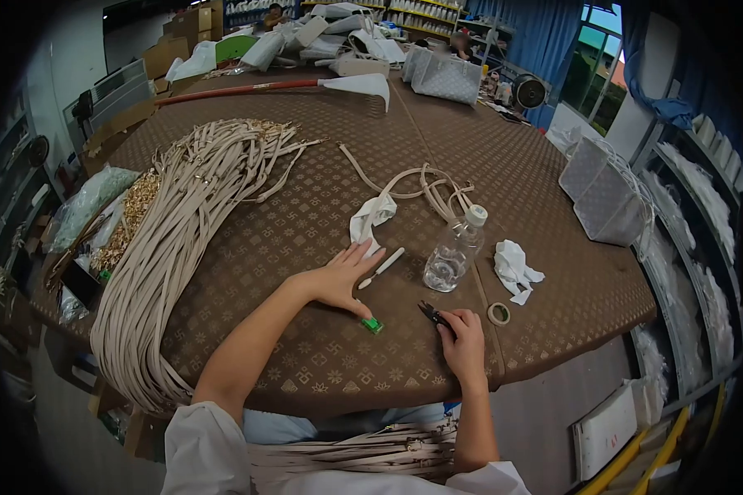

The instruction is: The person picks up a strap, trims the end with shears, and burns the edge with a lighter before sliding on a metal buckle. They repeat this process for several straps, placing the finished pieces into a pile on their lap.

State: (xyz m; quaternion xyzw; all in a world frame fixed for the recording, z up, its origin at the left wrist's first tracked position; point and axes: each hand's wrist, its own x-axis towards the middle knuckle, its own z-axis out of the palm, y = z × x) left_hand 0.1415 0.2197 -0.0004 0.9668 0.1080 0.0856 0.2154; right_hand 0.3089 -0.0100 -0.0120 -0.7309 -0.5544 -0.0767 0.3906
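Note:
My left hand (334, 279) is stretched over the brown patterned cloth with its fingers spread. Its thumb reaches the small green object (372, 325), while the fingertips lie by a crumpled white cloth (373, 216). A thin white pen-like tool (381, 267) rests beside those fingers. In my right hand (464, 342) is a pair of small black pliers (429, 312), jaws pointing away to the left. Just beyond them stands a clear plastic bottle (456, 252) with a white cap, partly filled with liquid. A roll of tape (499, 313) lies right of my right hand.
A long bundle of beige straps (177, 239) covers the table's left side. Loose straps (425, 183) curl behind the bottle, and a crumpled tissue (516, 268) lies right of it. Patterned bags (607, 194) stand at the right edge. More straps (363, 454) lie across my lap.

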